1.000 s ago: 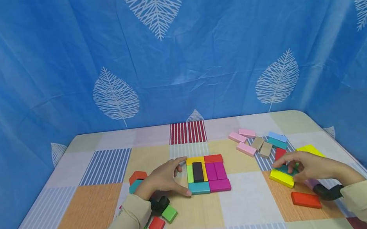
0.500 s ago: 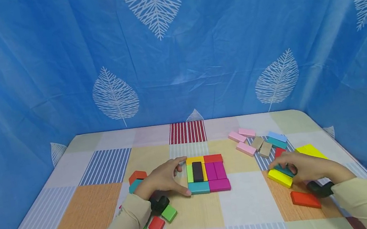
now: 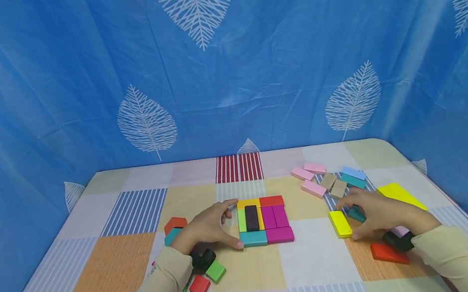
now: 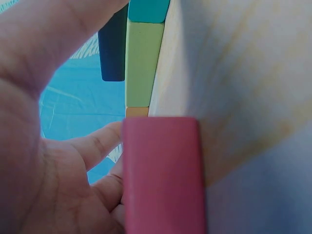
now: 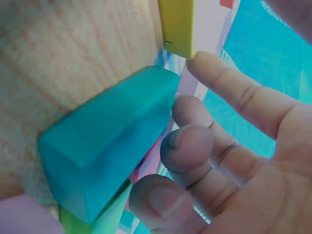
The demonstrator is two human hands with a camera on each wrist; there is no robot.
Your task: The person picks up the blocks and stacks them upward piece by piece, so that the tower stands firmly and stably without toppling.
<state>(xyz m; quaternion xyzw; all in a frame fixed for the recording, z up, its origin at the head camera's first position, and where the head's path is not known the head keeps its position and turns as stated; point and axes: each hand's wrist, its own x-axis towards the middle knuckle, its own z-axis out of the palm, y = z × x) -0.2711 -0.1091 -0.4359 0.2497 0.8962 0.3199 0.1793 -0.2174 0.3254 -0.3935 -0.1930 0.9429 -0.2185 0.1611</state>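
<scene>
A flat group of coloured wooden blocks lies mid-table, with a black block [image 3: 251, 218] standing up from it. At its left side my left hand [image 3: 207, 228] has thumb and index finger spread, the index tip near the yellow block at the back and the thumb by the teal block [image 3: 254, 239] in front. The left wrist view shows the lime block [image 4: 143, 63] between them. To the right, my right hand [image 3: 384, 212] pinches a yellow block [image 3: 340, 224] end to end between index finger and thumb. Under its palm sits a loose teal block [image 5: 109, 126].
Pink blocks [image 3: 313, 188], tan blocks [image 3: 338, 189] and a blue block [image 3: 353, 172] lie behind the right hand. An orange-red block [image 3: 388, 254] is in front of it, yellow blocks [image 3: 400, 196] beyond. By the left forearm lie red [image 3: 200, 287] and green blocks [image 3: 216, 271].
My right hand has shifted left, and the yellow block has come left with it and turned, now pointing more away from me. The left hand and the block group have stayed put.
</scene>
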